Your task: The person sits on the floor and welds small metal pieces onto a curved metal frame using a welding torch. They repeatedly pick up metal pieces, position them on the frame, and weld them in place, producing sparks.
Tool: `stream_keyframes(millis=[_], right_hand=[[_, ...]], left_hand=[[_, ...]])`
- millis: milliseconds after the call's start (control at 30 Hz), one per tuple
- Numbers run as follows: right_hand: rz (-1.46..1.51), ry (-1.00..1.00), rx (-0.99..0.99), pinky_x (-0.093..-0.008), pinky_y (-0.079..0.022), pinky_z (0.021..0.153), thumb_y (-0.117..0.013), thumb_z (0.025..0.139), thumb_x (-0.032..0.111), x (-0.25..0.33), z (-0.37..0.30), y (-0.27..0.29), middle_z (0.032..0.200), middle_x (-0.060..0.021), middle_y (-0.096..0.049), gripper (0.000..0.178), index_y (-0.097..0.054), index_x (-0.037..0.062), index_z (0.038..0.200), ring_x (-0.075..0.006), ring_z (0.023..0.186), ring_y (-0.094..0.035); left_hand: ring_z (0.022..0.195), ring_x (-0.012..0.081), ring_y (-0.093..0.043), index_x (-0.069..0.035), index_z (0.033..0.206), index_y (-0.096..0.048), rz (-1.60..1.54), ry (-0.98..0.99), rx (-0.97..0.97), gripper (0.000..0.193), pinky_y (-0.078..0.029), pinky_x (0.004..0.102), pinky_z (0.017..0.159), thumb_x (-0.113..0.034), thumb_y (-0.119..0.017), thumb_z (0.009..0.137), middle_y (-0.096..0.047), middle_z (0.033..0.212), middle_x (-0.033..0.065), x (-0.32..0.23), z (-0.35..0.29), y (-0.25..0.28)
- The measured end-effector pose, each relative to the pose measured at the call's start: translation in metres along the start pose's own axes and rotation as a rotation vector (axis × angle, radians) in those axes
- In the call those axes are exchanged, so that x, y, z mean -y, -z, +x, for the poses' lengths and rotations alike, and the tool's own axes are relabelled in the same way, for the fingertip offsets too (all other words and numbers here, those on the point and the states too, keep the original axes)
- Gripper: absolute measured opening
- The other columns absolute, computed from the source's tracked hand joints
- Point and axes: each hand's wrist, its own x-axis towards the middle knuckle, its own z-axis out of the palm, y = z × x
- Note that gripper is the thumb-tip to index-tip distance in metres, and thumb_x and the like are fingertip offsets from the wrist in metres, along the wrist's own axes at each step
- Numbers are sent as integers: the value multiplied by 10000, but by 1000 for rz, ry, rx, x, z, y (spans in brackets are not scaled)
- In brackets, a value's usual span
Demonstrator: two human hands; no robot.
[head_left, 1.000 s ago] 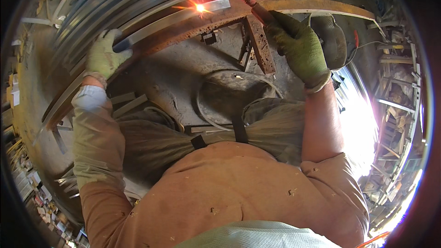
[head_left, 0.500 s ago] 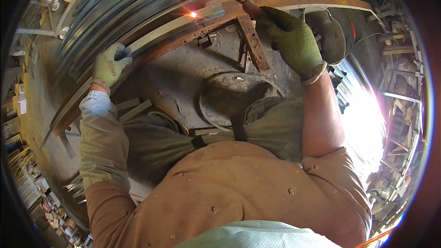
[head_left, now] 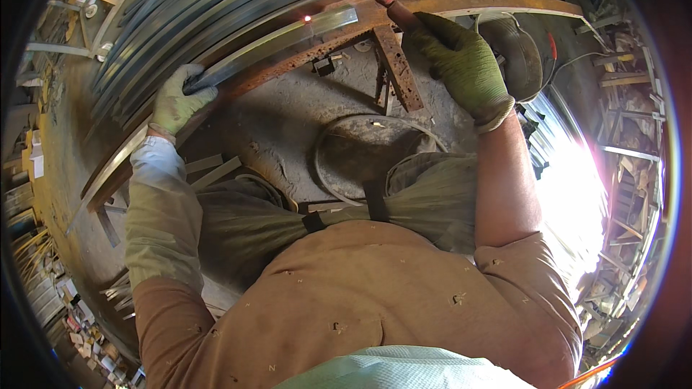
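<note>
A pale steel bar (head_left: 274, 45) lies along a rusty brown metal frame (head_left: 476, 3), with a small red glowing spot near its far end. My left hand (head_left: 179, 103), in a light glove, is closed around this bar at its left part. My right hand (head_left: 468, 65), in a green glove, is closed around the reddish-brown handle of what looks like a welding electrode holder (head_left: 401, 16). Its crusted tip points up and left, beyond the bar's end. Whether a rod sits in it, I cannot tell.
Many long steel profiles (head_left: 216, 0) lie stacked beyond the frame. A rusty leg (head_left: 397, 72) slants from the frame towards me. Right of my right hand is a dark, rounded, cap-like thing (head_left: 520, 57) near a thin cable. A round disc (head_left: 353, 151) lies between my knees.
My left hand and the steel bar have shifted slightly to the right. The glowing spot has shrunk and dimmed. My right hand has hardly moved, edging a little right with the holder.
</note>
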Motion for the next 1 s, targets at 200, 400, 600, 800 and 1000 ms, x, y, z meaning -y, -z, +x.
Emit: stream_keyframes(millis=[200, 400, 600, 800, 1000], right_hand=[[6, 10, -19, -393, -565, 1097, -723, 1117, 486, -2, 3, -2, 1345, -182, -816, 559, -735, 81, 1503, -286, 1234, -773], [-8, 5, 0, -405, -561, 1100, -715, 1121, 484, 1, 0, 0, 1335, -191, -814, 553, -732, 87, 1505, -289, 1237, -769], [-69, -4, -2, -408, -555, 1090, -716, 1118, 488, 6, -2, -1, 1321, -185, -816, 555, -735, 82, 1495, -308, 1229, -767], [-57, 11, 45, -403, -555, 1080, -727, 1112, 476, 13, -2, -8, 1298, -193, -817, 535, -752, 80, 1471, -311, 1226, -768], [-116, 154, 21, -393, -579, 978, -700, 1112, 543, -13, -3, -19, 1159, -188, -830, 574, -766, 81, 1447, -296, 1096, -788]], left_hand=[[1184, 331, -749, -24, 1306, -789, 294, -296, -224, 530, -587, 400, 1048, -146, -977, 826, -754, 1262, 161, 9, 6, -6], [1198, 392, -727, -46, 1283, -819, 471, -321, -267, 495, -591, 447, 1046, -189, -963, 831, -729, 1330, 180, 16, 11, -14], [1240, 442, -700, -112, 1491, -699, 628, -287, -220, 599, -583, 498, 1058, -194, -871, 924, -692, 1440, 166, -7, 10, -20], [1276, 487, -672, -139, 1588, -602, 826, -191, -146, 693, -572, 539, 1086, -225, -843, 944, -640, 1524, 173, -20, 12, -21], [1451, 437, -633, -58, 1631, -581, 227, -218, -49, 804, -488, 480, 1252, -259, -896, 918, -643, 1575, 262, -146, -12, -58]])
